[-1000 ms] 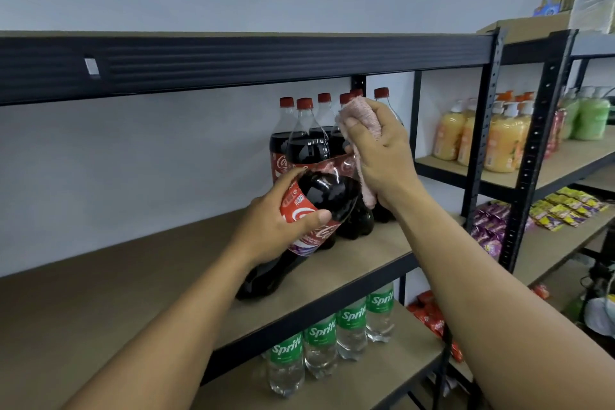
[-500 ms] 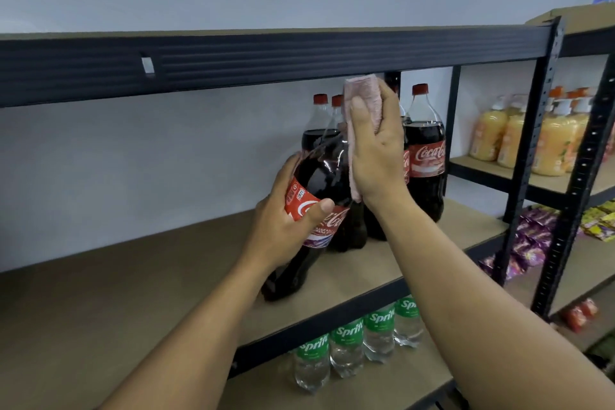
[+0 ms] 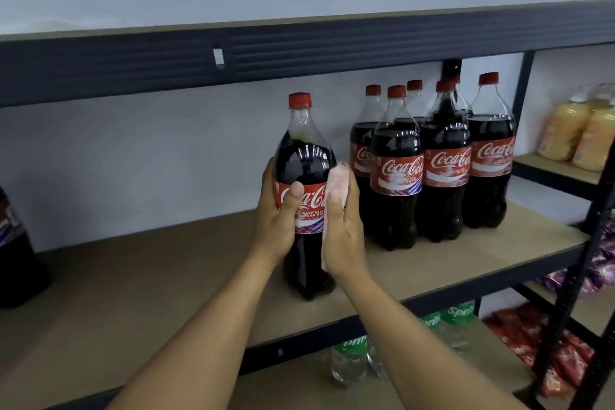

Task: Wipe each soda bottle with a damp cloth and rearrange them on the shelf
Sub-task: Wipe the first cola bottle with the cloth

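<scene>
1. My left hand (image 3: 279, 210) is curled round the label of the cola bottle (image 3: 304, 150), with the thumb across the front. My right hand (image 3: 344, 233) is folded over the pink cloth (image 3: 336, 180) and pins it to the bottle's right side at label height.
2. The bottle is upright. Its base seems to rest on the shelf (image 3: 133, 276), near the front edge.
3. I take this as the wiping step on this one bottle. Next I would slide the cloth up over the shoulder to the cap and down to the base, while my left hand steadies or turns the bottle.
4. The front edge is close, so any push should go inward, toward the wall.
5. To the left there is bare board for setting it down, as far as a lone bottle (image 3: 13, 243) at the picture's edge.
6. Further back on the right, the standing bottles (image 3: 442, 160) are packed close, near my right knuckles. A wide sweep could knock them.
7. The upper beam (image 3: 299, 53) hangs just above the cap, so there is little room to lift.
</scene>
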Motion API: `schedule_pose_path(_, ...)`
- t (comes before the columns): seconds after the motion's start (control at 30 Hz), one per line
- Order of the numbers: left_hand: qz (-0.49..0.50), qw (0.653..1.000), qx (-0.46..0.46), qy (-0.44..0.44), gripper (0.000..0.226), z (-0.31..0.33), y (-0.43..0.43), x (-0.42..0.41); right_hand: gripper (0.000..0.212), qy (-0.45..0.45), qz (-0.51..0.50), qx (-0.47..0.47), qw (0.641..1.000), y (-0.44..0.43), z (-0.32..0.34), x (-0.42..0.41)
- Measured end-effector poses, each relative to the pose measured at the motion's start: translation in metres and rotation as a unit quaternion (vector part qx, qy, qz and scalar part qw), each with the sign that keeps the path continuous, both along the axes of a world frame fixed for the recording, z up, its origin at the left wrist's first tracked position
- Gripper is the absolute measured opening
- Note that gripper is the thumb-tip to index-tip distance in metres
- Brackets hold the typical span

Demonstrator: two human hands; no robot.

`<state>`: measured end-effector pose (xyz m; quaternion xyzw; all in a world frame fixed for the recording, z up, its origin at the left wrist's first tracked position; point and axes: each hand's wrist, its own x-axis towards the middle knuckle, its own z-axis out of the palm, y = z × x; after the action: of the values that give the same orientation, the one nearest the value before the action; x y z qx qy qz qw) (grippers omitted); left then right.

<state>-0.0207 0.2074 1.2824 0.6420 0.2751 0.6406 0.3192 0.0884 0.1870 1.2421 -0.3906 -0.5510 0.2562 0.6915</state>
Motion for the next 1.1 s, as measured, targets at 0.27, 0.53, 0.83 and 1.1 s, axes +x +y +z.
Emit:
schedule_pose_path(0.27, -0.028, 0.999, -0.015, -0.010, 0.107, -0.009, 0.014, -0.005, 0.054, -0.120, -0.033, -0.105, 0.987, -0.020, -0.026, 0.025)
schedule_pose_path(0.53, -0.045, 0.998, -0.028, -0.020, 0.114, -0.011, 0.012, -0.006, 0.056, -0.530, -0.210, -0.191, 0.799, -0.001, -0.050, 0.070)
schedule_pose_path(0.83, -0.042, 0.994, -0.046, 0.095, 0.095, -0.046, -0.002, -0.024, 0.075, -0.194, 0.033, -0.102, 0.975, -0.023, -0.041, 0.039)
schedule_pose_path(1.1, -0.007, 0.989, -0.068, 0.130, 0.080, -0.063, -0.021, -0.058, 0.071, -0.165, 0.048, -0.083, 0.982, -0.028, -0.036, 0.008)
